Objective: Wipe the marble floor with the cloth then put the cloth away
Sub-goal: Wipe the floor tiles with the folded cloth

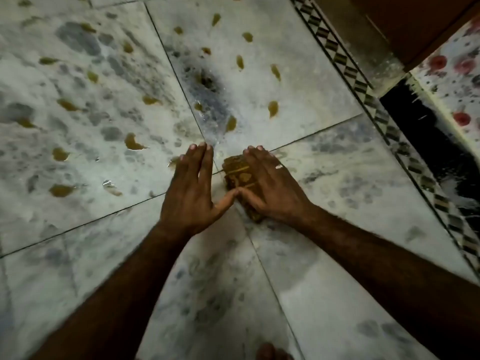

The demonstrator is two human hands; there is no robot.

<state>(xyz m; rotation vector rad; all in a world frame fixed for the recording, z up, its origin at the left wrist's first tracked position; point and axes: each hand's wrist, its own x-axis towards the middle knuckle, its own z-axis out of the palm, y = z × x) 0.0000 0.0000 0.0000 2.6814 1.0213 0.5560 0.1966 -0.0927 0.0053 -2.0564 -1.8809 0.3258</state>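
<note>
A folded brown cloth [237, 175] with a yellow pattern lies on the white and grey marble floor [337, 183], near where four slabs meet. My right hand [270, 188] presses flat on top of it, fingers spread, and covers its right side. My left hand [193, 188] rests flat on the bare floor just left of the cloth, fingers together and straight; its thumb tip touches my right thumb at the cloth's near edge. Several yellow-brown wet blotches [272, 109] dot the slabs beyond and left of my hands.
A patterned black-and-white border strip [363, 92] runs diagonally along the right side. Beyond it lie a dark gap [420, 141], a brown wooden surface [405, 22] and a white cloth with red flowers [457, 81]. A toe [270, 352] shows at the bottom edge.
</note>
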